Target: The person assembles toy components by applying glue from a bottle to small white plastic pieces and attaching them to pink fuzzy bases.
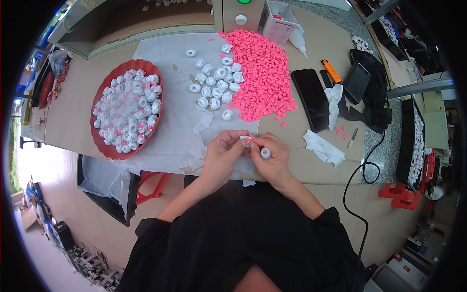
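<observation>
Close together at the front edge of the table, my two hands meet fingertip to fingertip. Pinched in my left hand (221, 152) is a small white piece (244, 138) with a bit of pink on it. My right hand (275, 159) is closed round a slim white tube (265, 154), whose rounded end pokes out of the fingers; the rest is hidden. The right fingertips also touch the white piece. Beyond my hands lie several loose white ring-shaped pieces (220, 74), beside a large spread of small pink pieces (262, 73).
To the left, a red scalloped tray (159, 109) holds many white pieces with pink bits. White paper (170, 126) covers part of the table. At right are a black phone (310, 100), an orange lighter-like thing (331, 71), crumpled tissue (325, 148), a small blade (352, 138) and a black cable (346, 194).
</observation>
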{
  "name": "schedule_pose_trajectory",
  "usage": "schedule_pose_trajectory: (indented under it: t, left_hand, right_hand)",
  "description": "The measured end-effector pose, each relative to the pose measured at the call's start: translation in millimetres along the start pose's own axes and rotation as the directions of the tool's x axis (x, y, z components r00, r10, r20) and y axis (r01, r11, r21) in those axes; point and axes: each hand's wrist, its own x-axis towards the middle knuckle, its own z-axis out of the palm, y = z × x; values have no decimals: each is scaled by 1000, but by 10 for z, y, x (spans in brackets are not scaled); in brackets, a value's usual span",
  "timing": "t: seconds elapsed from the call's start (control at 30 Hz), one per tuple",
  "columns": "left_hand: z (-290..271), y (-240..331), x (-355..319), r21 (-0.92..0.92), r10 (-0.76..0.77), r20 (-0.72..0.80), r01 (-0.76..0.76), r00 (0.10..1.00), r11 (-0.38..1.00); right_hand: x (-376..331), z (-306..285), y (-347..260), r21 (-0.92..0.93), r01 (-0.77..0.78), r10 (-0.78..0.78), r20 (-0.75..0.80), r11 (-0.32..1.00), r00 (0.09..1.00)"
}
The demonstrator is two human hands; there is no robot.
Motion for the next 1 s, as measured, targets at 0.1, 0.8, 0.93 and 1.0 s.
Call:
schedule_pose_trajectory:
  t: [0.1,0.8,0.93,1.0]
  left_hand:
    - [14,12,-13,-6,0,10,0,1000,1000]
    - [-67,406,-197,396,393,-172,-302,903,867]
    - [-536,990,-196,998,880,12,-56,475,17]
    - [-560,994,-77,981,869,144,47,473,-188]
  right_hand:
    - [-6,7,-11,-50,48,-49,-22,998,999]
    - [-20,-101,20,330,-248,264,-3,911,964]
    - [-20,-75,72,498,-201,249,-31,843,968]
    - [4,-64,33,524,-270,337,-33,808,941]
